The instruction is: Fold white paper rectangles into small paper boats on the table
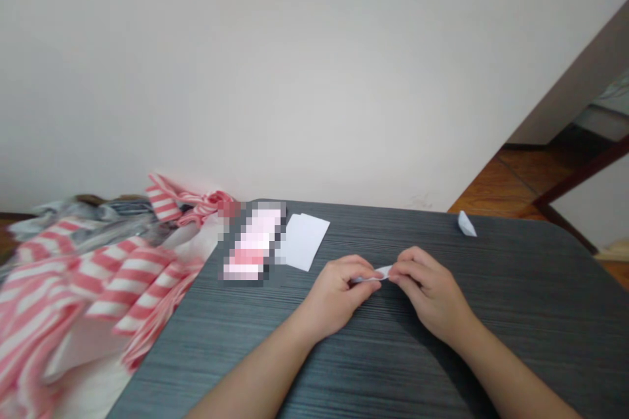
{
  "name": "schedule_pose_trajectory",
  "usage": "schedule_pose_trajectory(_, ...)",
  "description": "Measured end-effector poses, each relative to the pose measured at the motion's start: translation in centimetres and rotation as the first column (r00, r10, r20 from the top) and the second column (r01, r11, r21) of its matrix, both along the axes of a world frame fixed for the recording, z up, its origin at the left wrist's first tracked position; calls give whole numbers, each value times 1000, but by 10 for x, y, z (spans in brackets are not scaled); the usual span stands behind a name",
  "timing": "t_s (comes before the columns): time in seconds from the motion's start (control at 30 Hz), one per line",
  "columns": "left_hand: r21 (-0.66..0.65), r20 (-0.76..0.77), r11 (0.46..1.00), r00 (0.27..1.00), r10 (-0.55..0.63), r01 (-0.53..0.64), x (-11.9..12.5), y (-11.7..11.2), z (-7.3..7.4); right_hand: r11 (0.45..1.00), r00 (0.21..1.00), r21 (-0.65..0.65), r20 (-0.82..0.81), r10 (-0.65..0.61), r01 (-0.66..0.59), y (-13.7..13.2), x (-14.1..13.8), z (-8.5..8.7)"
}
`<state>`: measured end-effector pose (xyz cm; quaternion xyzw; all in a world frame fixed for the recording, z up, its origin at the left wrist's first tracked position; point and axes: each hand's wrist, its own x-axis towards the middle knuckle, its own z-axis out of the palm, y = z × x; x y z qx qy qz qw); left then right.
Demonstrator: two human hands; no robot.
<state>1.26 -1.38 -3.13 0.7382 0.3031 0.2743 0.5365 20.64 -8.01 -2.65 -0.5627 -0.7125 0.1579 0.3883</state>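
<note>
Both hands meet over the middle of a dark wood-grain table (236,353). Between them is a small folded piece of white paper (384,273). My left hand (339,294) pinches its left end between thumb and fingers. At the other end, the thumb and fingertips of my right hand (432,291) are closed on it. Much of the paper is hidden behind the fingers, so its full shape cannot be made out. Beyond my left hand lie white paper sheets (304,242), flat and overlapping. A small folded white paper piece (466,224) rests near the table's far right edge.
Left of the sheets, a blurred-out rectangular object (253,242) lies on the table. Red-and-white striped cloth (132,275) is heaped beside the table's left edge. A pale wall (314,78) rises behind the table, and wooden floor (491,183) shows at the right.
</note>
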Motion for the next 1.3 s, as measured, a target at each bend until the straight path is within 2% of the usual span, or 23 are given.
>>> schedule_pose_trajectory(0.3,-87,-25,996,999,35,-37,2,-3,1,1000,998,16,59,24,-25,0,0,2)
schedule_pose_trajectory(0.47,-50,-111,998,993,-32,27,1,-3,6,998,996,0,68,58,-58,-1,-1,2)
schedule_pose_trajectory(0.57,-71,-140,996,988,-63,54,0,-3,8,999,997,-4,55,52,-52,-1,-3,2)
schedule_pose_trajectory(0.9,-105,-83,994,996,-41,32,1,-5,6,1000,1000,8,-24,10,-10,0,-7,0)
schedule_pose_trajectory(1.1,-154,-27,988,999,-26,21,2,-5,3,994,992,-75,-91,-83,76,1,-6,-6)
schedule_pose_trajectory(1.3,-190,-17,982,1000,-26,22,2,-5,4,984,992,-176,-122,-12,-10,2,-5,-2)
